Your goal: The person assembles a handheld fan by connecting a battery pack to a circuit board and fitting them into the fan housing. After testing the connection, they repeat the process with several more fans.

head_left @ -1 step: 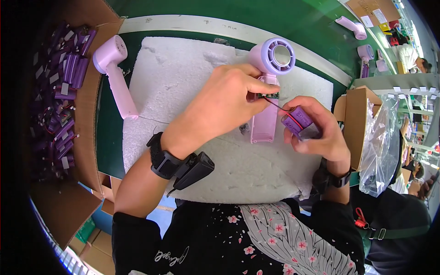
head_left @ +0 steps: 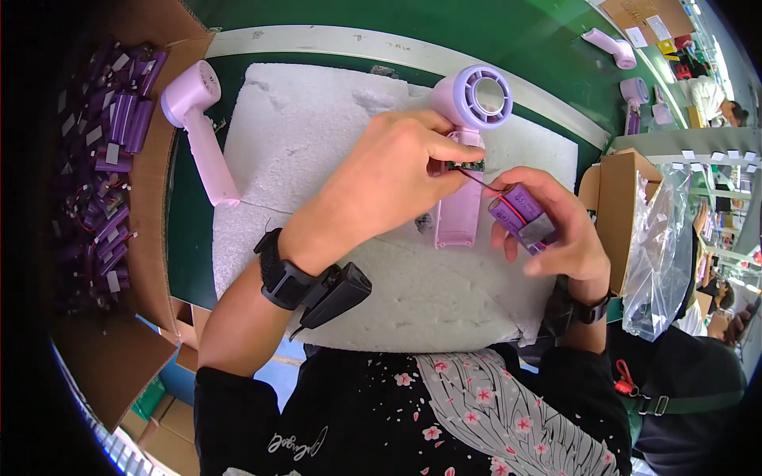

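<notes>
Purple battery pack (head_left: pixel 520 216), a short cylinder pair in shrink wrap, gripped in the right hand (head_left: pixel 556 230) just to the right of the open fan handle (head_left: pixel 459 208); its long axis runs diagonally, upper-left to lower-right, roughly alongside the handle. Red and black leads (head_left: pixel 490 189) run from the pack up and left to a small green circuit board (head_left: pixel 464 166) seated at the top of the handle, just below the lilac fan head (head_left: pixel 474 97). The left hand (head_left: pixel 381 186) reaches across from the left, fingertips pinched together on the board where the leads meet it; this hand is the nearer one to the joint, while the right hand, fingers closed round the pack, sits at the far end of the leads. Handle lies on a white foam pad (head_left: pixel 317 135). A second pink fan (head_left: pixel 198 127) lies at the pad's left edge, beside a cardboard box of purple packs (head_left: pixel 111 159)
</notes>
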The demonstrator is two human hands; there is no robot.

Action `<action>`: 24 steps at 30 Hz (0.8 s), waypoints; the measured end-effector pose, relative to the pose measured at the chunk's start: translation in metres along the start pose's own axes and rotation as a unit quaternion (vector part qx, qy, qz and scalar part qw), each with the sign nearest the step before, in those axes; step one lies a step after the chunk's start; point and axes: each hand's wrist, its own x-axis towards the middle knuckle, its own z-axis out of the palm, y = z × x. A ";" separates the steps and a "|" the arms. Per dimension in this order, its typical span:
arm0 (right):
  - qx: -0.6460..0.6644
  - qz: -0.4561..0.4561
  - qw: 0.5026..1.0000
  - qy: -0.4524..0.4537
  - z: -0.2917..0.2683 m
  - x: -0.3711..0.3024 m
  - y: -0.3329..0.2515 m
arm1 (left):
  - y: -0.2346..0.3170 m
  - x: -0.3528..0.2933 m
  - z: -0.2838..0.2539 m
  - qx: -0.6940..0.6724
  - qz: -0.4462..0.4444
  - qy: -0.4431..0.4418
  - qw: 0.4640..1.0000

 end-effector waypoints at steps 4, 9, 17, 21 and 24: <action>0.089 -0.015 0.996 -0.020 0.003 -0.007 -0.010 | 0.000 0.001 -0.001 -0.001 0.009 0.002 1.000; 0.089 -0.002 0.995 -0.036 -0.011 -0.004 -0.001 | 0.000 0.001 -0.001 0.019 0.020 0.008 1.000; 0.021 -0.190 0.980 0.048 0.010 0.004 0.018 | 0.002 0.002 0.003 0.009 0.037 0.040 0.998; -0.325 -0.242 0.914 -0.014 0.020 0.002 0.000 | 0.004 0.003 0.001 0.012 0.035 0.030 0.999; -0.460 -0.276 0.844 -0.010 0.030 0.007 0.000 | 0.002 0.002 0.003 0.010 0.046 0.039 0.998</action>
